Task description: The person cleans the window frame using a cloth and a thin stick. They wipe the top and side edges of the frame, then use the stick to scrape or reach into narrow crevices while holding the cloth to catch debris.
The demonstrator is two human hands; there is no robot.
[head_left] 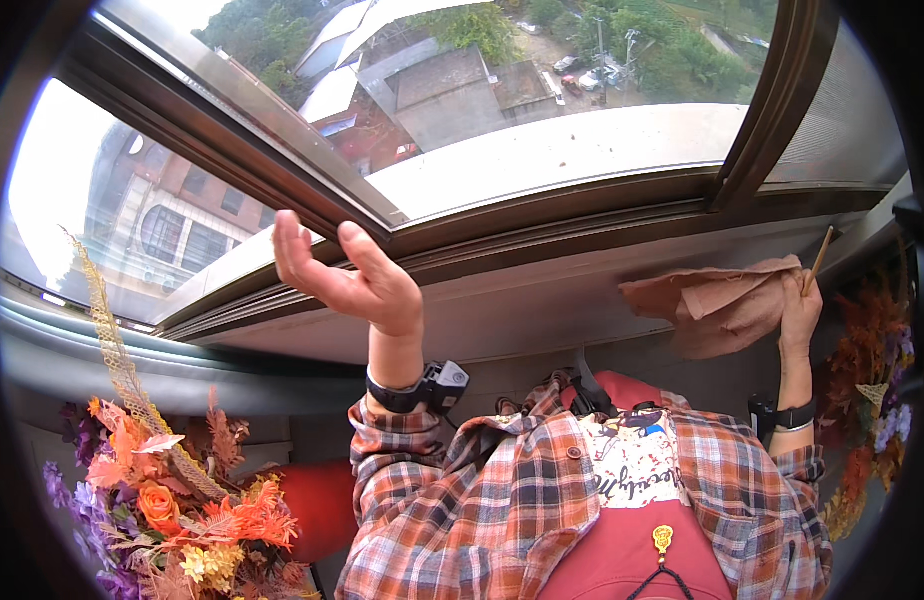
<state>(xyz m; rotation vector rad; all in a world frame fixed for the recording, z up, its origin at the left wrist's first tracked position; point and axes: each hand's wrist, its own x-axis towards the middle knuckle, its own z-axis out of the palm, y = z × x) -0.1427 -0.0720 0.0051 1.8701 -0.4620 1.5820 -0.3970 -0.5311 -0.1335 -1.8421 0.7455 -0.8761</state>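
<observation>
Dark cursive lettering (639, 489) (only partly legible) noted on the white printed panel (622, 455) of the red garment (627, 545). It stands between the plaid shirt's (502, 480) edges.

Bright window (557, 208) daylight, bent edges

Pinkish-tan cloth (707, 305), creased, held in right grip (800, 315), spread to its left. Thin wooden stick (821, 255), tilted, pokes up from same grip. Brown window sash (232, 145) beside left grip (377, 288), contact unclear.
</observation>
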